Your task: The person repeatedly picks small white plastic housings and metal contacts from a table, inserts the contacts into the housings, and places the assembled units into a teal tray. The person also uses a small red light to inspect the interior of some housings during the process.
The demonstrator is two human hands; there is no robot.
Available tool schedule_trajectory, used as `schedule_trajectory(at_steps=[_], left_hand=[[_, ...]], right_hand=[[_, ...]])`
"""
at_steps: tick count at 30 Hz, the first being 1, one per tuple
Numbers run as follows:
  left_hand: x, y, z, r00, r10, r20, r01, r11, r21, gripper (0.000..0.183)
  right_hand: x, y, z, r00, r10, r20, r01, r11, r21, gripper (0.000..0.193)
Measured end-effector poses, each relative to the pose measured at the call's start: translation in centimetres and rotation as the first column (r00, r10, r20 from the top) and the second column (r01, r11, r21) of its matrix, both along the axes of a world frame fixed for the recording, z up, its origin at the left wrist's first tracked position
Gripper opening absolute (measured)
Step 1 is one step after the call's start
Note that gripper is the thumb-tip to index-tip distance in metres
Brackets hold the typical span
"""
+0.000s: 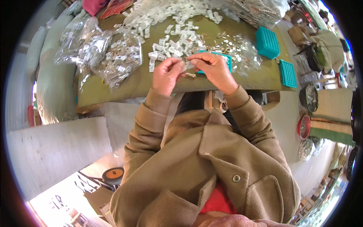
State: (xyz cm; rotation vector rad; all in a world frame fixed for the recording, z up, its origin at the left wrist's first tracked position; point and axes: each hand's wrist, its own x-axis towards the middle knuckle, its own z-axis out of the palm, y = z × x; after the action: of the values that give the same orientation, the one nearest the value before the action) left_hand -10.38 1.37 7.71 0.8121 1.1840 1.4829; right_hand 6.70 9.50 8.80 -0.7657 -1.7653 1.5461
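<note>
Near the table's front edge, my left hand pinches a small whitish translucent plastic piece between thumb and fingers. My right hand has its thumb and forefinger closed at the other side of that piece; whether it grips the piece or something smaller I cannot make out. A small gold-coloured metal part shows just below the fingertips. Partly hidden behind my right hand is a teal slotted tray. A loose heap of white plastic pieces lies beyond my hands.
Clear bags of small parts rest at the table's left. Shiny metal bits are scattered right of centre. A teal tray stack and a flat teal rack sit near the right edge. A red basin stands beyond the table.
</note>
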Motion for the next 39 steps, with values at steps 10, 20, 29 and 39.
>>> schedule_trajectory(at_steps=[10, 20, 29, 39], left_hand=[[4.7, 0.1, -5.6, 0.996, 0.053, 0.076, -0.043, 0.991, -0.128, 0.019], [3.2, 2.1, -5.0, 0.974, -0.018, 0.224, 0.059, 0.983, -0.176, 0.025], [4.4, 2.7, -4.3, 0.965, -0.139, 0.223, 0.182, 0.966, -0.185, 0.031], [3.7, 4.2, -2.7, 0.929, -0.08, 0.361, 0.11, 0.992, -0.062, 0.019]], right_hand=[[0.9, -2.7, -5.1, 0.946, -0.246, -0.213, 0.146, 0.905, -0.4, 0.016], [8.7, 13.8, -3.1, 0.721, -0.525, 0.453, 0.345, 0.838, 0.422, 0.024], [5.2, 17.9, -7.7, 0.549, -0.532, 0.644, 0.063, 0.795, 0.603, 0.017], [4.1, 16.3, -3.4, 0.811, -0.525, 0.257, 0.41, 0.825, 0.389, 0.015]])
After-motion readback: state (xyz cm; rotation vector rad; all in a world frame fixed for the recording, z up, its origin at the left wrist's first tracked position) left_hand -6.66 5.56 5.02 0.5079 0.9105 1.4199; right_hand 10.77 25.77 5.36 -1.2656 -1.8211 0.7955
